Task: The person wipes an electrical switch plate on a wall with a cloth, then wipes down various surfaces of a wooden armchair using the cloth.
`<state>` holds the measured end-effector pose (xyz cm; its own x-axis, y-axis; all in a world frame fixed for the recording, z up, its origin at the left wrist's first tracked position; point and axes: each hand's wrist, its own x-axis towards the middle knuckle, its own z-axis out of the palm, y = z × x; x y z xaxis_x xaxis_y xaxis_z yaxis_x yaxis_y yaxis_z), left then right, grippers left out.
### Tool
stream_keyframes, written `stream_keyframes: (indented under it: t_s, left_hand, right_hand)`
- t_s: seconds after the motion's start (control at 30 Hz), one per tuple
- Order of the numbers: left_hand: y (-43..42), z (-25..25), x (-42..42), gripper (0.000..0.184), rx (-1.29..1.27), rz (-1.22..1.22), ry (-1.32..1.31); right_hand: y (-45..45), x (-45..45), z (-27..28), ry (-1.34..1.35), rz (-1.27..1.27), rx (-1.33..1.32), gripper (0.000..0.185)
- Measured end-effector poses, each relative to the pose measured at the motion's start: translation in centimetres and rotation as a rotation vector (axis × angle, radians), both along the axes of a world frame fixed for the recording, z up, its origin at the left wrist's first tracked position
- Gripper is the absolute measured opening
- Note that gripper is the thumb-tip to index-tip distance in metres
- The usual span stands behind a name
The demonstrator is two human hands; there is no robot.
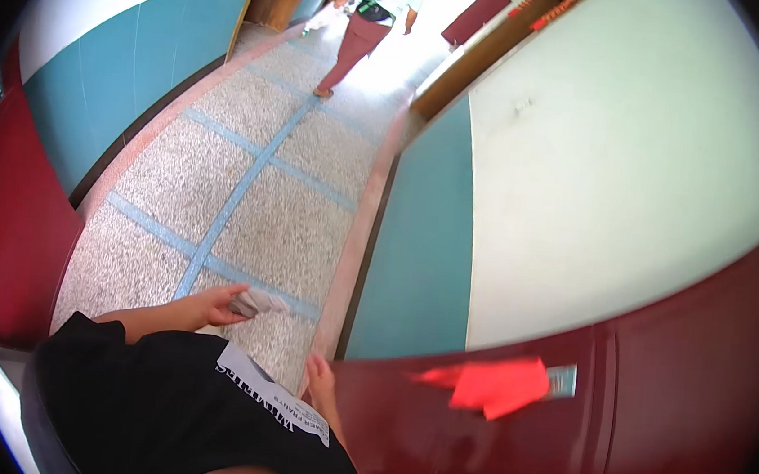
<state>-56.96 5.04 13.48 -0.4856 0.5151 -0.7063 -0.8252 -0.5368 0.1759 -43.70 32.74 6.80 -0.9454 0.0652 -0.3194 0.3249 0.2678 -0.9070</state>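
My left hand [223, 305] is in front of my black shirt at the lower left, with its fingers closed on a crumpled grey-white cloth [258, 303]. The cloth sticks out to the right of the fingertips, above the speckled floor. Lower and to the right, my right hand [321, 381] hangs beside the edge of a dark red door [488, 445]. Its fingers are small and blurred, and whether they hold anything cannot be made out.
Ahead, a person [371, 24] in reddish trousers walks along the corridor floor [282, 219]. Teal and white walls [423, 250] line both sides. A bright red piece [500, 386] hangs at the handle of the right door. Another red door [15, 223] stands at the left.
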Motion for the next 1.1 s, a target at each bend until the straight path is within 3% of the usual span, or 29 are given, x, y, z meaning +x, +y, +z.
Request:
stream_keyframes:
  t_s: [0.03,0.07,0.13,0.17,0.2,0.23,0.3,0.37,0.43,0.57,0.63,0.67,0.73,0.83,0.87,0.9,0.93,0.97,1.0,1.1]
  left_hand:
    - [0.9,1.8,-1.7,0.036,-0.034,-0.066,0.057]
    - [1.4,3.2,-3.2,0.036,-0.024,-0.043,0.066]
    - [2.7,5.3,-6.2,0.037,-0.168,-0.347,0.984]
    - [3.8,6.0,-7.9,0.037,-0.175,-0.324,0.973]
    - [4.9,6.9,-9.8,0.037,-0.121,-0.277,0.79]
    - [5.4,7.6,-11.8,0.039,-0.075,-0.233,0.616]
    - [5.4,7.8,-16.9,0.044,-0.262,-0.496,1.142]
    - [6.5,10.0,-20.1,0.049,-0.431,-0.699,1.817]
    - [9.1,9.6,-23.0,0.055,-0.418,-0.774,1.987]
    - [14.1,7.1,-30.9,0.064,-0.428,-0.754,2.07]
    - [15.4,5.1,-35.3,0.065,-0.357,-0.633,1.827]
    - [15.7,4.9,-37.8,0.065,-0.386,-0.594,1.828]
    - [14.1,5.4,-43.0,0.064,-0.398,-0.887,1.325]
    - [11.0,6.5,-48.9,0.058,-0.296,-0.769,1.343]
    - [10.1,7.0,-50.2,0.056,-0.467,-0.656,1.307]
    - [9.1,7.4,-51.4,0.055,-0.632,-0.543,1.261]
    - [8.1,7.3,-52.9,0.055,-0.639,-0.52,1.257]
    - [7.2,7.1,-54.3,0.054,-0.775,-0.335,1.131]
    - [6.6,6.4,-56.1,0.052,-0.904,-0.149,0.993]
    - [5.7,4.2,-62.4,0.05,-0.994,0.011,1.057]
  right_hand:
    - [-1.3,-4.0,4.5,0.05,-0.029,-0.16,0.046]
    - [-2.6,-7.4,7.1,0.058,-0.005,-0.149,0.046]
    - [-4.9,-13.5,10.7,0.2,0.081,-0.292,0.041]
    - [-5.9,-16.0,11.6,0.239,0.129,-0.238,0.039]
    - [-5.5,-17.9,11.5,0.225,0.147,-0.24,0.039]
    - [-4.8,-20.0,10.9,0.147,0.094,-0.388,0.04]
    - [-2.9,-24.3,9.1,0.022,0.023,-0.644,0.04]
    - [-1.8,-26.0,9.0,0.063,-0.033,-0.888,0.038]
    - [-1.0,-28.3,10.8,0.011,-0.194,-0.811,0.037]
    - [2.8,-35.6,11.7,-0.025,-0.344,-0.82,0.034]
    - [4.3,-40.2,11.8,0.174,-0.194,-0.382,0.033]
    - [5.2,-43.3,12.6,0.177,-0.153,-0.374,0.033]
    - [4.8,-49.7,14.1,0.262,0.2,0.225,0.032]
    - [2.8,-59.5,15.1,0.27,0.46,0.099,0.03]
    - [2.3,-62.5,15.3,0.264,0.57,0.05,0.03]
    - [1.4,-65.5,14.7,0.264,0.594,0.058,0.03]
    - [0.1,-68.3,13.6,0.155,0.524,-0.181,0.035]
    - [-0.9,-70.7,12.7,0.043,0.448,-0.414,0.041]
    - [-1.9,-72.6,11.8,0.043,0.472,-0.41,0.041]
    - [-5.1,-79.2,11.8,-0.23,0.47,-0.637,0.044]
